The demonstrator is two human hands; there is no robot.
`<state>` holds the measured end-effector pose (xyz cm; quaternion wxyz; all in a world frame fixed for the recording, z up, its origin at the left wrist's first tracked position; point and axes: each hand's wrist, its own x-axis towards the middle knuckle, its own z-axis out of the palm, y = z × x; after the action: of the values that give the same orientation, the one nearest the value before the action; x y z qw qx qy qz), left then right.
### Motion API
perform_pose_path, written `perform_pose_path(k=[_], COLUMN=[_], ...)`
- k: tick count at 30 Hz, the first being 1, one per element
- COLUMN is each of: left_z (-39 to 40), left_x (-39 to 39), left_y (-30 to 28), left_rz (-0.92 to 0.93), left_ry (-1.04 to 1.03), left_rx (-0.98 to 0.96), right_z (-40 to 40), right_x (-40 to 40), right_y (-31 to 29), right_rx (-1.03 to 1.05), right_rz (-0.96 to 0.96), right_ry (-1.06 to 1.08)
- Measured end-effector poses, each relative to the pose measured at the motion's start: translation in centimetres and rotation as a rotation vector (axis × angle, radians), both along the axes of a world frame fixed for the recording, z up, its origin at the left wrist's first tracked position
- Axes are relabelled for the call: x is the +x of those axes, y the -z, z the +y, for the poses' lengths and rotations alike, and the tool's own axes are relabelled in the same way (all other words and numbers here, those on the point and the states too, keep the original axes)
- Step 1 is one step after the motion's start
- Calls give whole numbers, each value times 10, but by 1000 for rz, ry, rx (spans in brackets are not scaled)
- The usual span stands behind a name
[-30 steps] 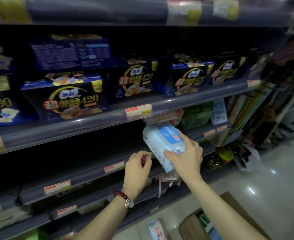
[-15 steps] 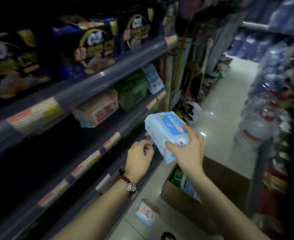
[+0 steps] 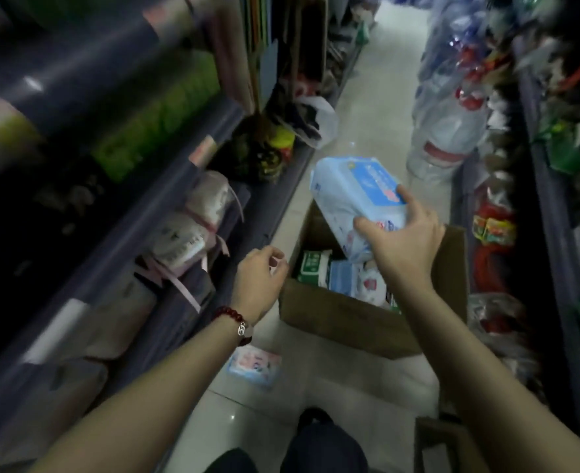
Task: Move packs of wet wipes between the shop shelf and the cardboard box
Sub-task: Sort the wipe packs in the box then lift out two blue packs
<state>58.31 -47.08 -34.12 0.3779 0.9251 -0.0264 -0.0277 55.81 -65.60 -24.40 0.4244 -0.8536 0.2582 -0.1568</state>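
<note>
Cardboard box [image 3: 343,322] sits open below your right hand [image 3: 406,244], which grips a pale blue wipes pack [image 3: 356,199] above its far corner, thumb and fingers curled round the near end. Your left hand [image 3: 259,281] hovers loosely curled, holding nothing, just beside the box's left rim, the shelf edge [image 3: 165,240] to its left. Pack lettering is too blurred to read

Nothing can be read here; motion blur smears all print. The pale blue soft plastic pack of wet wipes [image 3: 356,199] carries a darker blue label panel with a red strip, its letters illegible. The green-and-white carton [image 3: 310,266] inside the brown cardboard box [image 3: 343,322] shows a white mark too blurred to make out. The pale price tags [image 3: 202,151] on the grey shop shelf edge [image 3: 165,213] are likewise unreadable.
</note>
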Motion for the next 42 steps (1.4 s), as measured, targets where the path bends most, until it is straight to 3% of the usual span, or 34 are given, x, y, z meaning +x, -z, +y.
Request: perform_pose_path(k=[10,18,25,34,37,40,42], left_z=[15,38,67,71,72,78,75], left_x=[-11,-21,-35,-40,-46,-47,-48], left_y=[253,392,466,516,525,558,547], left_rz=[-5,107,292,419,246,132,141], left_ry=[116,237,432,633,695,654,640], left_rx=[-46,55,296,542,698,651,664], right_z=[0,19,28,46,50,56,59], right_x=[7,-12,-17,-36,-44,-48,-48], right_y=[189,268,280,291,289,290,290], right_rx=[-20,-87,-3,-108,-182,-207,-223], right_rz=[-110,-181,-306,-337,-338,-340,-346], right_ry=[68,84,104,6,20,38,53])
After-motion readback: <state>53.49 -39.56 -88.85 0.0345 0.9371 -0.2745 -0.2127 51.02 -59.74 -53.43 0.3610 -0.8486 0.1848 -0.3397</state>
